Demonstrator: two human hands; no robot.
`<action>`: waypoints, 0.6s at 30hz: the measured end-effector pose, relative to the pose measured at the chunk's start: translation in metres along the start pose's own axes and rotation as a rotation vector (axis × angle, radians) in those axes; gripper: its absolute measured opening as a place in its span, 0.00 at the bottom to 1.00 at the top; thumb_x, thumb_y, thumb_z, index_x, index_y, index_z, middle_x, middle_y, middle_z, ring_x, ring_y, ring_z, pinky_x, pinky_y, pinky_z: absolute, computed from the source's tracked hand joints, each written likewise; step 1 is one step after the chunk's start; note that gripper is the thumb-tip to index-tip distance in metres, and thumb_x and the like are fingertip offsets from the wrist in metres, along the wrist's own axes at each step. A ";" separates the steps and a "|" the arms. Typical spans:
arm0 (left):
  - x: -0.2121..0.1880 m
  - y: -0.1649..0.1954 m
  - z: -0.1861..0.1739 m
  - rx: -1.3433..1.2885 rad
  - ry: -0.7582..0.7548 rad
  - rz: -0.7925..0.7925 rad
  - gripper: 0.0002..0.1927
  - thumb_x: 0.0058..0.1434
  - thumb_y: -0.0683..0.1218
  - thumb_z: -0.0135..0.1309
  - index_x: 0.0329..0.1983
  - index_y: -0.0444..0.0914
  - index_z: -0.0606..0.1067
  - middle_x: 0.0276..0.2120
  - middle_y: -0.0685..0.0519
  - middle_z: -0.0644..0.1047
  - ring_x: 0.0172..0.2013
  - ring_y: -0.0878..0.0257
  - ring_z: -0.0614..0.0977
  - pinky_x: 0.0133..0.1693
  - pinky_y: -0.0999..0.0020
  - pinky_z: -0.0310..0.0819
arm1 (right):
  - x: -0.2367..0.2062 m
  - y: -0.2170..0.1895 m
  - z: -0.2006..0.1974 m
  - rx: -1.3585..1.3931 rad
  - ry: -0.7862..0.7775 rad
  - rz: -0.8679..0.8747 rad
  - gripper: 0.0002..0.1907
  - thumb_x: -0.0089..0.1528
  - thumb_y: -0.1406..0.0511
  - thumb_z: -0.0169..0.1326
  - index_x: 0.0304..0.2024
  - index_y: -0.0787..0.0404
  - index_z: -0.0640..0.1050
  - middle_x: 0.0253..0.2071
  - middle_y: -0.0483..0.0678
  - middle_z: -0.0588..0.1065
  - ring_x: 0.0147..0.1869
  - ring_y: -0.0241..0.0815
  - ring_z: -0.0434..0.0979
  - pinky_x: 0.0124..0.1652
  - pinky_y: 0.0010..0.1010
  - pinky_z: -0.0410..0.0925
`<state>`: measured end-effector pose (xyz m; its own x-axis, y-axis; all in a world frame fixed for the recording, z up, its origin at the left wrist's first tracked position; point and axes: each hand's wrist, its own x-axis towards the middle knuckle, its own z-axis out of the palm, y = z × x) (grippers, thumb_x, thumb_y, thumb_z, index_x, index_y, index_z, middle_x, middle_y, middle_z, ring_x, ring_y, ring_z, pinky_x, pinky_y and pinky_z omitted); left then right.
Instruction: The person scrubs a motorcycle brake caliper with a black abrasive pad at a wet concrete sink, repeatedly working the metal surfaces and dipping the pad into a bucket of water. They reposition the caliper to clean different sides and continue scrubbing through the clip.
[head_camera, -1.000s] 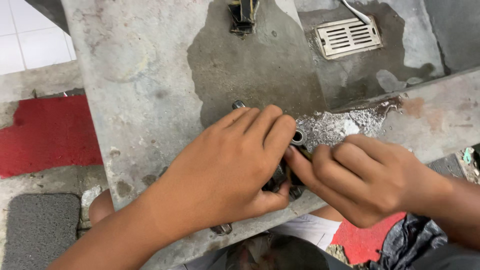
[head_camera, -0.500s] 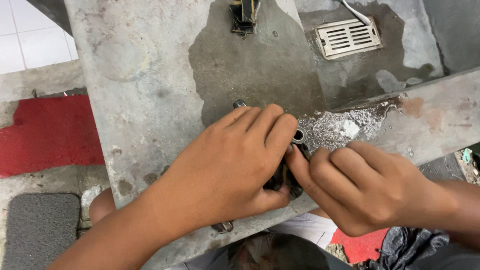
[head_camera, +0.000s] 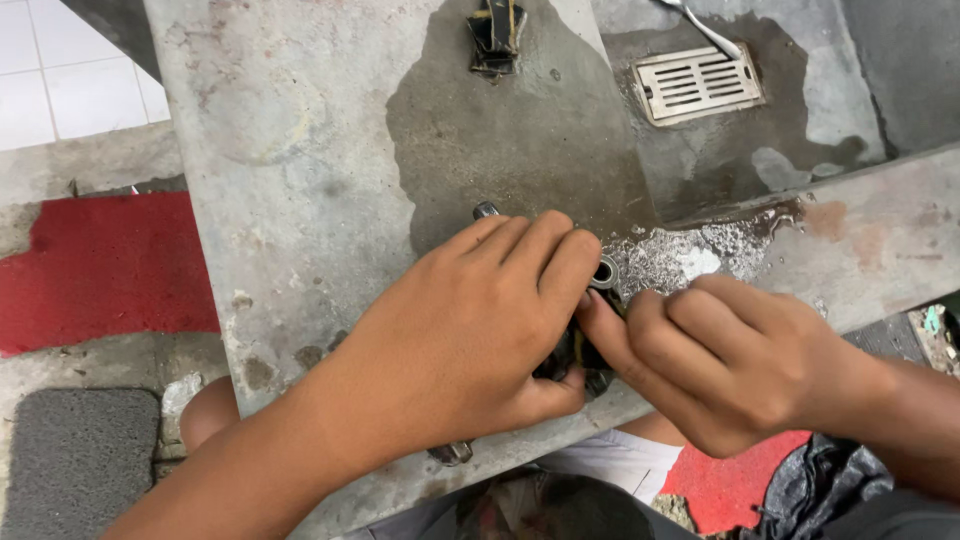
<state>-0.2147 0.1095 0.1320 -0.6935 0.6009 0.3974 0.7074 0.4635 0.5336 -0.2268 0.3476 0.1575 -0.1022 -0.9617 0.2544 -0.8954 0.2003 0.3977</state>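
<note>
Metal part (head_camera: 578, 352), dark and mostly hidden, sits at the near edge of the grey concrete slab (head_camera: 300, 200), under both hands. Left hand (head_camera: 470, 330) covers it, fingers curled closed over it. Right hand (head_camera: 720, 365) pinches it narrowly beside a small metal ring (head_camera: 605, 271). Floor drain grate (head_camera: 698, 83) lies well apart.

Stained grey concrete slab (head_camera: 300, 150) under a small dark metal part (head_camera: 580, 350) and a black clamp (head_camera: 495, 35)

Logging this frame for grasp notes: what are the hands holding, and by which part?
Both hands, left hand and right hand, clasp a small dark metal part around its body; exact grip hidden.
</note>
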 end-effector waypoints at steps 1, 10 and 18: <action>0.000 0.000 0.000 -0.002 0.005 -0.001 0.29 0.49 0.50 0.65 0.48 0.29 0.67 0.43 0.42 0.74 0.46 0.48 0.80 0.56 0.56 0.72 | -0.001 0.000 0.000 0.006 -0.005 0.003 0.18 0.55 0.74 0.57 0.49 0.70 0.83 0.29 0.47 0.72 0.28 0.36 0.65 0.28 0.26 0.65; 0.001 0.002 -0.003 0.004 0.001 -0.010 0.27 0.51 0.50 0.63 0.47 0.30 0.67 0.41 0.42 0.73 0.45 0.47 0.79 0.53 0.56 0.73 | 0.001 0.004 -0.002 0.003 0.010 -0.007 0.22 0.48 0.71 0.56 0.45 0.72 0.84 0.29 0.49 0.72 0.26 0.39 0.66 0.26 0.27 0.65; 0.001 0.002 -0.002 0.011 0.007 0.000 0.28 0.50 0.51 0.64 0.47 0.30 0.67 0.43 0.42 0.73 0.46 0.46 0.79 0.54 0.56 0.72 | -0.015 0.000 0.007 0.011 0.051 0.004 0.21 0.50 0.72 0.56 0.46 0.72 0.84 0.29 0.50 0.72 0.27 0.38 0.65 0.26 0.28 0.65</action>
<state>-0.2140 0.1092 0.1351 -0.6944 0.5965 0.4025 0.7089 0.4710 0.5250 -0.2281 0.3601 0.1471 -0.0837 -0.9499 0.3010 -0.8997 0.2019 0.3871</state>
